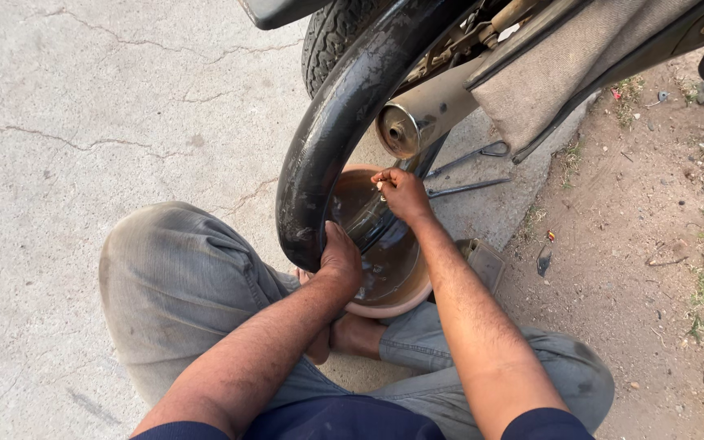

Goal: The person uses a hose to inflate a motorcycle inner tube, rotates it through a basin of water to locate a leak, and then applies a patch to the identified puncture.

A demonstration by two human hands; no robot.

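Nearest the camera, two bare forearms reach out from dark blue sleeves over crossed legs in grey trousers (181, 285), with a bare foot (356, 334) tucked between the knees. The left hand (341, 257) is closed around the lower bend of a black inner tube (327, 138), gripping it just at the rim of a round basin (385, 308). The right hand (403, 194) sits at about one o'clock from the left, apart from it, over the basin; its fingers are pinched together near the tube's inner edge, but whether they grip the rubber or something small cannot be told.

The basin holds murky brown water (385, 253), and the tube's lowest part dips into it before arching up toward twelve o'clock. At three o'clock from the basin a small grey block (482, 262) lies on the ground. Beyond the right hand, at one to two o'clock, two thin metal tools (470, 171) rest on the concrete (83, 122). Farther out, a chrome exhaust pipe (405, 126) points toward the camera, with a treaded tyre (332, 37) behind the tube at twelve o'clock. Bare dirt (637, 244) with sparse grass fills the three o'clock side.
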